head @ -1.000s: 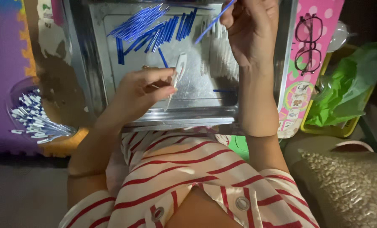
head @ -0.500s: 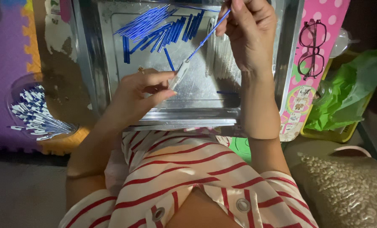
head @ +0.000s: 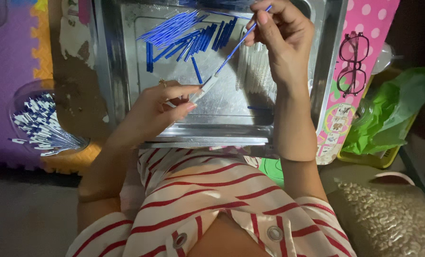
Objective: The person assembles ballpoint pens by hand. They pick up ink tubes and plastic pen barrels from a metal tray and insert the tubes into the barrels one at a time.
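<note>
Steel tray (head: 110, 71) w/ blue refills (head: 184, 35), purple foam mat (head: 5, 71) alongside.

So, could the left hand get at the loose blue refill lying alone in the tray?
Probably yes. The left hand pinches the clear pen barrel, but the single blue refill lies just beyond its fingertips on the open metal tray, with nothing between them.

Dim, warm light falls from above onto the metal tray (head: 222, 128), whose bare floor throws soft glare, while the corners sink into near-black shadow at right and lower left, the striped shirt (head: 198, 200) close to the lens looks slightly soft, and fine grain covers everything
</note>
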